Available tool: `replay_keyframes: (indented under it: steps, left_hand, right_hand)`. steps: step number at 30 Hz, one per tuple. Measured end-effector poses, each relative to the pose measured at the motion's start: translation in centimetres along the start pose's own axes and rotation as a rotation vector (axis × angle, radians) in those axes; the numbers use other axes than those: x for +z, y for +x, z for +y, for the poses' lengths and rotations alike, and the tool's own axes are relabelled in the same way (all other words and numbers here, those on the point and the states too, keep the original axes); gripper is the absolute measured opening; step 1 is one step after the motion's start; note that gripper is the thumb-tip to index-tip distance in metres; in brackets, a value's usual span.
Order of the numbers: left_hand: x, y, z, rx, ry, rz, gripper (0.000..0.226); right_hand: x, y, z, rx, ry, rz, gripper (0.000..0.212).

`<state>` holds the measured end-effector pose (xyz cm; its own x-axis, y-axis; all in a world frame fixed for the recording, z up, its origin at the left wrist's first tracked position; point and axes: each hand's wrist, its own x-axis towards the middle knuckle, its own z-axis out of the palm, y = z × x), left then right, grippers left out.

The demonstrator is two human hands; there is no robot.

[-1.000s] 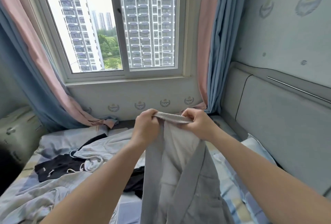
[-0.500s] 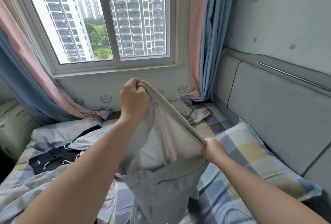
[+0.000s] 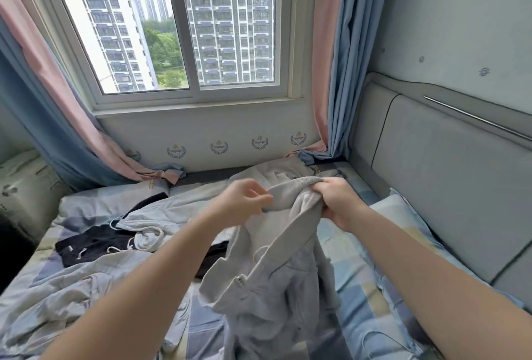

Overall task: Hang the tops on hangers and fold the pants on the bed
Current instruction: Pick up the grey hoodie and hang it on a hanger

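A grey garment (image 3: 276, 282) with a ribbed band hangs from my hands over the bed (image 3: 359, 287), its lower part bunched on the checked sheet. My right hand (image 3: 338, 201) grips the gathered ribbed band (image 3: 296, 187) in a fist. My left hand (image 3: 244, 201) is just left of it, fingers curved, with the fingertips pinching the band's left end. A black garment with white drawstrings (image 3: 95, 244) and a pale hooded top (image 3: 144, 227) lie on the bed to the left. No hanger is in view.
A crumpled pale duvet (image 3: 57, 296) covers the bed's left front. A checked pillow (image 3: 403, 215) lies against the grey padded headboard (image 3: 449, 175) on the right. Pink and blue curtains (image 3: 334, 72) frame the window (image 3: 184, 28) behind the bed. More grey cloth (image 3: 276, 169) lies by the wall.
My left hand has dropped from its raised position and my right hand has come up, so both now meet at the ribbed band. The camera has tilted and the garment hangs bunched.
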<state>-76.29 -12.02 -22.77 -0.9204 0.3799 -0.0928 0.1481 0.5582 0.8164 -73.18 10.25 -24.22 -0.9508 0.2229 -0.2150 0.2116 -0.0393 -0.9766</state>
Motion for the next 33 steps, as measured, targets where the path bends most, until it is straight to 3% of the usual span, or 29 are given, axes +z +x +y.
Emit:
replay_keyframes:
  steps: [2, 5, 8, 12, 17, 20, 29, 33]
  left_hand:
    - [1.7, -0.9, -0.1, 0.045, 0.029, -0.175, 0.022]
    - [4.5, -1.7, -0.6, 0.127, 0.095, -0.250, 0.020]
    - [6.7, -1.7, -1.4, 0.103, 0.178, -0.175, 0.018]
    - [6.7, -0.9, -1.1, 0.060, 0.267, -0.015, 0.042]
    - [4.2, 1.0, 0.8, -0.075, -0.078, 0.099, 0.034]
    - [3.2, 1.5, 1.5, -0.121, -0.233, 0.208, 0.029]
    - [-0.6, 1.2, 5.4, -0.067, -0.578, 0.340, 0.018]
    - [-2.9, 1.3, 7.1, -0.084, -0.825, 0.365, 0.017]
  right_hand:
    - [0.7, -0.4, -0.7, 0.016, 0.055, 0.014, 0.023]
    - [1.3, -0.6, -1.7, 0.008, 0.155, 0.025, 0.019]
    - [1.4, -0.9, -2.8, -0.024, 0.255, 0.015, 0.011]
    - [0.4, -1.1, -2.7, -0.049, 0.300, 0.008, 0.008]
    - [-1.7, -1.4, -1.2, -0.053, 0.238, 0.002, 0.018]
    - [-1.9, -2.2, -0.6, -0.050, 0.163, -0.030, 0.012]
    - [1.7, -5.0, 1.7, -0.121, -0.137, -0.215, 0.016]
    - [3.4, -5.4, 1.6, -0.196, -0.188, -0.231, 0.005]
